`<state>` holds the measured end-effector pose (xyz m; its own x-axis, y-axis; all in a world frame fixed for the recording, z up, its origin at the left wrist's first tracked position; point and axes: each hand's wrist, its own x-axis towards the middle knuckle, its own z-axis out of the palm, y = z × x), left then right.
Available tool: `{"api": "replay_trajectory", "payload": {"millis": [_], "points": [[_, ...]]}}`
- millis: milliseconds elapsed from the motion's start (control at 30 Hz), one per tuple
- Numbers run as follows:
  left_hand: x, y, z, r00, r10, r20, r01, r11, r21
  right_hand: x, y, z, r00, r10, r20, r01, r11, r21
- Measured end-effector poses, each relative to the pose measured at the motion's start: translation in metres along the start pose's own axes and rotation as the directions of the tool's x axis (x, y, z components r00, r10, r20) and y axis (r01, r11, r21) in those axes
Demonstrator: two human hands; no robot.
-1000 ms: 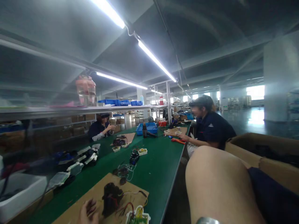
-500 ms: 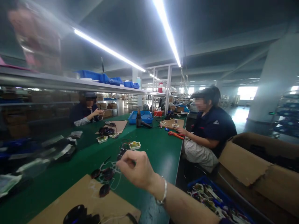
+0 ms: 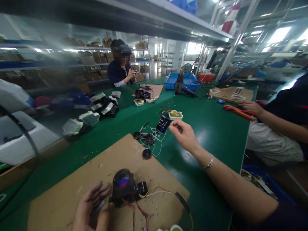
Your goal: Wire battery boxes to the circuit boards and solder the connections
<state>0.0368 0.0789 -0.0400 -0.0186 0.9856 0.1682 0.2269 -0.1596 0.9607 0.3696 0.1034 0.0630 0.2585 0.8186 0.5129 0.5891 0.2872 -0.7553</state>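
My right hand (image 3: 184,133) reaches over the green table, its thumb and fingertips pinched together. Whatever lies between those tips, if anything, is too small to make out. Just left of them is a black part with a finned top (image 3: 163,123), beside a white tray-like piece (image 3: 175,115). Low in view, my left hand (image 3: 90,207) curls its fingers toward the thumb around a small greyish thing I cannot identify. Beside it, a black housing with a round lens-like opening (image 3: 123,186) rests on the brown board (image 3: 106,160), red, yellow and white wires trailing from it.
Round black wired discs (image 3: 147,154) lie at the board's far corner. Black-and-clear parts (image 3: 106,106) are heaped at left. A heat gun (image 3: 180,83) stands before a blue bin (image 3: 170,81). Two people sit nearby; one's hand is by orange-handled pliers (image 3: 238,112). A metal shelf (image 3: 144,19) hangs overhead.
The view has tilted down and turned right. My left hand and more of the black housing now show. My right hand stays pinched near the finned black part.
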Motion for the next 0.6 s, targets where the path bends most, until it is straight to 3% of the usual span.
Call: {"api": "replay_trajectory", "payload": {"millis": [67, 133, 200, 267, 367, 467, 533, 600], "points": [[0.0, 0.006, -0.001, 0.998, -0.009, 0.054, 0.008, 1.0, 0.019, -0.005, -0.004, 0.007, 0.973, -0.039, 0.228, 0.067, 0.991, -0.116], [0.0, 0.01, -0.003, 0.995, -0.023, 0.093, 0.018, 0.999, 0.05, -0.012, -0.005, 0.021, 0.913, -0.106, 0.393, 0.19, 0.965, -0.179], [-0.001, 0.014, -0.003, 0.996, -0.034, 0.088, 0.029, 0.997, 0.065, -0.02, -0.001, 0.038, 0.857, -0.146, 0.494, 0.282, 0.935, -0.213], [-0.003, 0.018, 0.0, 0.997, -0.036, 0.063, 0.033, 0.998, 0.053, -0.026, 0.006, 0.055, 0.832, -0.146, 0.535, 0.316, 0.917, -0.242], [-0.006, 0.027, 0.004, 0.999, -0.017, 0.034, 0.016, 1.0, 0.012, -0.03, 0.011, 0.066, 0.864, -0.135, 0.484, 0.289, 0.922, -0.259], [-0.005, 0.05, 0.0, 0.996, 0.086, -0.028, -0.085, 0.996, 0.018, -0.027, -0.007, 0.058, 0.923, -0.16, 0.35, 0.252, 0.938, -0.237], [-0.002, 0.077, -0.005, 0.983, 0.172, -0.063, -0.171, 0.985, 0.019, -0.027, -0.033, 0.049, 0.949, -0.199, 0.246, 0.228, 0.969, -0.093], [0.001, 0.111, -0.007, 0.98, 0.2, -0.007, -0.2, 0.979, -0.044, -0.029, -0.064, 0.043, 0.952, -0.231, 0.199, 0.204, 0.968, 0.145]]}}
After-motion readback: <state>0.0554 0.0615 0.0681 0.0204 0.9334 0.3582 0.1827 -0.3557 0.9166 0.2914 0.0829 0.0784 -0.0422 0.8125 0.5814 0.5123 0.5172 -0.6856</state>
